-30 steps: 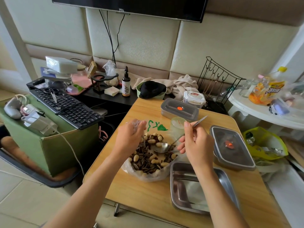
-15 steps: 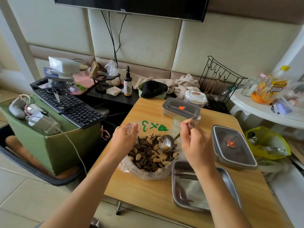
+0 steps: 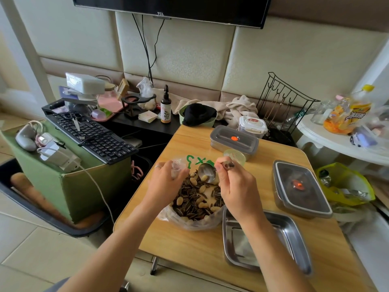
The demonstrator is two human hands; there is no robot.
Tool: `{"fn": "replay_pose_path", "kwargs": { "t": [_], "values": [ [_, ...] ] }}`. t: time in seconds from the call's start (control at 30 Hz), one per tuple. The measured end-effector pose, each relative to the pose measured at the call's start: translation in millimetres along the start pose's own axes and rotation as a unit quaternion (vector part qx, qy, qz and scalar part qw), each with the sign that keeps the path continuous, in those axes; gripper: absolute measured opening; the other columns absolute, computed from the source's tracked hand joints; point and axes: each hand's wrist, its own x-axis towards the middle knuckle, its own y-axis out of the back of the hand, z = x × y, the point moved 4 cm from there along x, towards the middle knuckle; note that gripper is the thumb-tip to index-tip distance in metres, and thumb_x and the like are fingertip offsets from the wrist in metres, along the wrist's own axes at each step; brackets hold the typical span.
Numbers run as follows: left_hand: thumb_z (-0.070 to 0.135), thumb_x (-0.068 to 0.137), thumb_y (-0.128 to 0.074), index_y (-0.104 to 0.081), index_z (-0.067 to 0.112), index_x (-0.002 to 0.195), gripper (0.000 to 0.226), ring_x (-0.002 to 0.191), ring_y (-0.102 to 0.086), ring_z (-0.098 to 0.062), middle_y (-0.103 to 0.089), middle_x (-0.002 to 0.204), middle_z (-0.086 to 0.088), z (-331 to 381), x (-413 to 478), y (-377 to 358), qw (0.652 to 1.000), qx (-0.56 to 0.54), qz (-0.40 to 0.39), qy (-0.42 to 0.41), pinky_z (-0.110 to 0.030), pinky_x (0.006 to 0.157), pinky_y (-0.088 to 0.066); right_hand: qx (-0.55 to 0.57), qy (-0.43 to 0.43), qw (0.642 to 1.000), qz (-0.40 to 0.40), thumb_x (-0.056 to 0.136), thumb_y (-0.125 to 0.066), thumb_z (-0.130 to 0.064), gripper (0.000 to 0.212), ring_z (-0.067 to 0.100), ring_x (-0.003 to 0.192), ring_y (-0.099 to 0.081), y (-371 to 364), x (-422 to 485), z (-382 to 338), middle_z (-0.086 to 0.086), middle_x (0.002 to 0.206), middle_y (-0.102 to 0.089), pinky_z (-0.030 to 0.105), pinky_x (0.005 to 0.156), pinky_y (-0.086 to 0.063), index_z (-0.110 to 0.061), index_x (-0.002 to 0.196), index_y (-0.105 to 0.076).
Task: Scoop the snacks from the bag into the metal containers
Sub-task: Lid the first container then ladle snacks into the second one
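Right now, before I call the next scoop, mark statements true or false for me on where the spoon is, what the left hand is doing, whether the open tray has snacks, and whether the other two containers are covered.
1. The right hand holds the spoon with its bowl in the bag. True.
2. The open tray already holds snacks. False: it looks empty.
3. The left hand grips the bag's rim. True.
4. The far container and the side container are uncovered. False: both have lids on.
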Motion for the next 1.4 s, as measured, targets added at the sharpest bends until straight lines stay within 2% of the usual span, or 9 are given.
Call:
{"fn": "replay_pose_path", "kwargs": {
  "t": [0.13, 0.3, 0.57, 0.73, 0.83, 1.0, 1.17, 1.3, 1.4],
  "values": [
    [0.058, 0.098, -0.057, -0.056, 0.017, 0.132, 0.053, 0.125, -0.051, -0.026, -0.038, 0.153, -0.009, -3, -2, -1, 1.0, 0.015, -0.003, -0.018, -0.048, 0.106, -0.048, 0.043, -0.024, 0.999, 0.01, 0.109, -0.045, -0.024, 0.033, -0.001, 0.056, -0.051, 0, -2, 0, -0.016, 0.073, -0.052, 0.001, 0.06, -0.041, -0.005, 0.099, -0.069],
    [0.063, 0.096, -0.054, -0.059, 0.024, 0.118, 0.046, 0.127, -0.05, -0.028, -0.036, 0.153, -0.004, -10, 2, -5, 1.0, 0.023, 0.002, -0.019, -0.053, 0.106, -0.047, 0.079, -0.074, 0.994, 0.025, 0.109, -0.041, -0.033, 0.043, 0.009, 0.048, -0.062, -1, -6, 11, -0.004, 0.059, -0.062, 0.031, 0.046, -0.052, -0.006, 0.091, -0.069],
    [0.059, 0.098, -0.054, -0.06, 0.019, 0.11, 0.042, 0.111, -0.057, -0.024, -0.038, 0.148, -0.005, -9, 3, -6, 0.999, 0.013, 0.01, -0.03, -0.045, 0.095, -0.055, 0.092, -0.06, 0.994, 0.002, 0.11, -0.041, -0.033, 0.042, 0.01, 0.048, -0.062, -2, -5, 7, -0.005, 0.062, -0.062, 0.032, 0.044, -0.051, -0.007, 0.091, -0.068],
    [0.057, 0.099, -0.054, -0.06, 0.017, 0.114, 0.044, 0.114, -0.055, -0.023, -0.038, 0.15, -0.006, -6, 2, -6, 0.999, 0.016, 0.013, -0.036, -0.044, 0.097, -0.054, 0.141, -0.226, 0.964, -0.002, 0.111, -0.043, -0.025, 0.032, 0.01, 0.044, -0.065, 2, -10, 21, -0.001, 0.058, -0.065, 0.024, 0.04, -0.052, -0.013, 0.089, -0.062],
    [0.057, 0.099, -0.055, -0.06, 0.016, 0.115, 0.044, 0.12, -0.053, -0.027, -0.034, 0.153, -0.007, -6, 1, -7, 0.999, 0.014, 0.017, -0.027, -0.048, 0.102, -0.051, 0.178, -0.38, 0.907, -0.019, 0.112, -0.042, -0.03, 0.036, 0.022, 0.048, -0.07, 1, -16, 39, 0.01, 0.061, -0.07, 0.035, 0.048, -0.059, -0.01, 0.09, -0.063],
    [0.058, 0.098, -0.056, -0.064, 0.022, 0.113, 0.041, 0.15, -0.009, -0.023, -0.023, 0.16, -0.006, -5, 1, -8, 0.983, 0.106, 0.117, -0.095, -0.053, 0.118, -0.016, 0.176, -0.452, 0.874, -0.002, 0.112, -0.038, -0.036, 0.043, 0.026, 0.052, -0.072, 10, -19, 55, 0.011, 0.063, -0.071, 0.033, 0.05, -0.056, -0.008, 0.093, -0.064],
    [0.062, 0.093, -0.056, -0.065, 0.022, 0.111, 0.045, 0.123, -0.028, -0.024, -0.038, 0.134, 0.0, 4, -2, -13, 0.967, 0.148, 0.129, -0.163, -0.046, 0.105, -0.031, 0.16, -0.412, 0.894, 0.066, 0.112, -0.038, -0.035, 0.043, 0.024, 0.048, -0.069, 31, -10, 55, 0.011, 0.063, -0.068, 0.029, 0.043, -0.052, -0.01, 0.089, -0.064],
    [0.064, 0.096, -0.05, -0.062, 0.027, 0.12, 0.046, 0.125, -0.036, -0.019, -0.048, 0.132, 0.005, 12, -4, -25, 0.962, 0.19, 0.065, -0.183, -0.038, 0.105, -0.024, 0.173, -0.384, 0.899, 0.119, 0.112, -0.039, -0.034, 0.039, 0.026, 0.047, -0.067, 43, -6, 55, 0.01, 0.061, -0.066, 0.029, 0.04, -0.048, -0.016, 0.086, -0.062],
    [0.058, 0.098, -0.049, -0.059, 0.023, 0.119, 0.042, 0.112, -0.056, -0.018, -0.064, 0.12, 0.005, 13, -4, -34, 0.977, 0.11, -0.008, -0.182, -0.04, 0.104, -0.043, 0.167, -0.364, 0.904, 0.15, 0.112, -0.038, -0.036, 0.037, 0.029, 0.047, -0.067, 49, -5, 56, 0.009, 0.061, -0.065, 0.031, 0.044, -0.048, -0.022, 0.085, -0.06]
  ]
}}
